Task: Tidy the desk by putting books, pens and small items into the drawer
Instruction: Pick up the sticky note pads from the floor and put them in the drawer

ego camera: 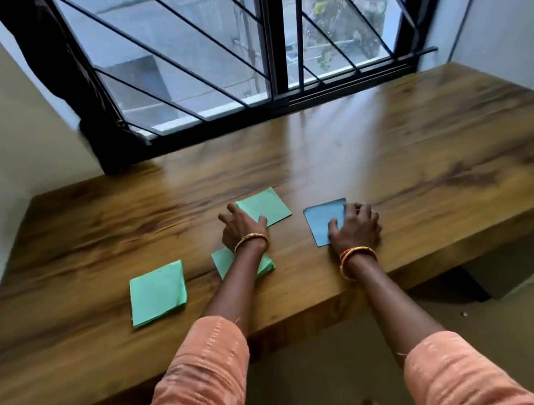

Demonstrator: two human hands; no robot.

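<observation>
Three green paper pads and one blue one lie on a wooden desk point(423, 161). My left hand point(241, 227) rests on the near corner of the far green pad point(267, 205), thumb over its edge. Under my left forearm lies a second green pad point(224, 262), partly hidden. The third green pad point(157, 293) sits alone at the left, untouched. My right hand point(357, 227) presses on the right side of the blue pad point(324, 220), fingers curled at its edge. No drawer is in view.
A barred window point(272, 48) runs along the desk's far edge, with a dark curtain point(74, 91) bunched at its left. Walls close in both ends of the desk. Below the desk's right end sits a grey box-like shape point(522, 267).
</observation>
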